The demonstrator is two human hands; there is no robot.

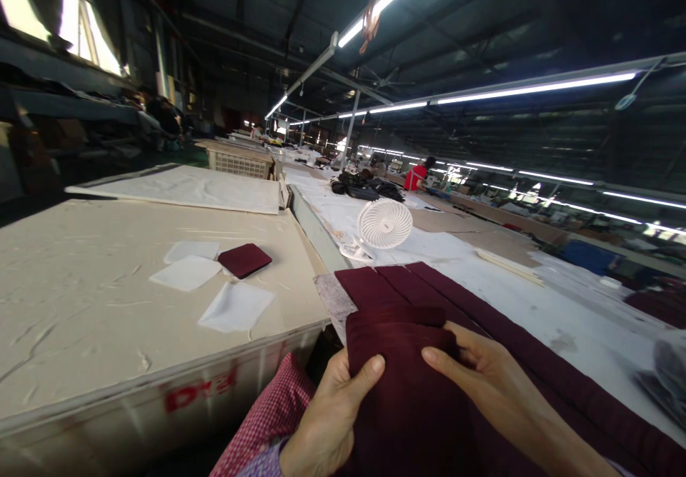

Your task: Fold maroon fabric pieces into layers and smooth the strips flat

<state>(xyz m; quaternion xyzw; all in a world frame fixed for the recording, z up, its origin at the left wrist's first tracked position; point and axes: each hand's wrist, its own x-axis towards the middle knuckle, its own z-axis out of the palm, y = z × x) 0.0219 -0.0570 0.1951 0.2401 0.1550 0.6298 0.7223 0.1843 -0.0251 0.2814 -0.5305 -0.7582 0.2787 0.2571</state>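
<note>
Between my two hands is a piece of dark maroon fabric (401,377), folded over along its upper edge. My left hand (335,413) grips its left side, thumb on top and fingers underneath. On the right side my right hand (482,370) pinches the same cloth, thumb lying on the surface and fingers behind it. Beneath and beyond the held piece, long maroon fabric strips (444,288) lie side by side on the white-covered table (557,334). A greyish speckled sheet (333,297) shows at their left end.
A white clip fan (383,223) stands behind the strips. On the cream board (107,305) at left lie a small maroon fabric stack (245,259) and several white squares (236,307). Dark cloth items (367,186) lie farther back. A person in red (415,177) is in the distance.
</note>
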